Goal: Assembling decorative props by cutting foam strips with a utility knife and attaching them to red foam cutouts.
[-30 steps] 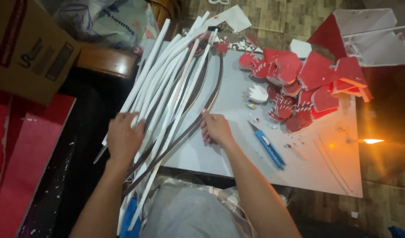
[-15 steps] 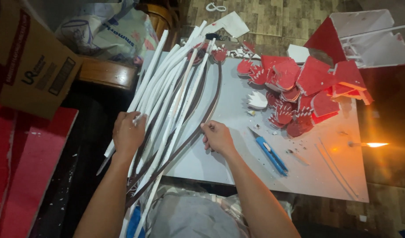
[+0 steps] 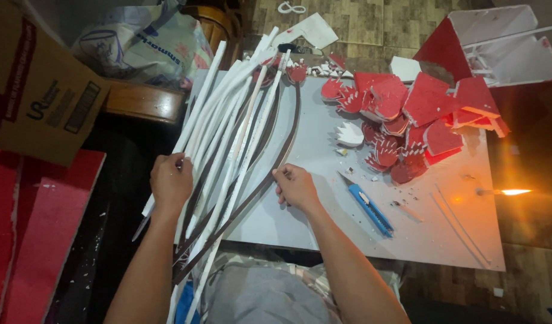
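Observation:
A bundle of long thin white foam strips [image 3: 231, 129] lies across the left edge of a white board [image 3: 324, 204] and runs down towards my lap. My left hand [image 3: 169, 183] grips the strips on the bundle's left side. My right hand [image 3: 295, 186] pinches one curved, dark-edged strip [image 3: 288, 144] at the bundle's right side, resting on the board. Red cut shapes sit at the strips' far ends.
A blue utility knife [image 3: 370, 210] lies on the board right of my right hand. Red and white foam cut-outs [image 3: 417, 120] are heaped at the back right. A cardboard box [image 3: 42, 90] stands at left, red sheets [image 3: 42, 234] below it, a small flame [image 3: 513, 192] at right.
Both hands have stayed on the strips, shifting only slightly. The camera view has drifted a little, so the board sits a bit lower in the picture.

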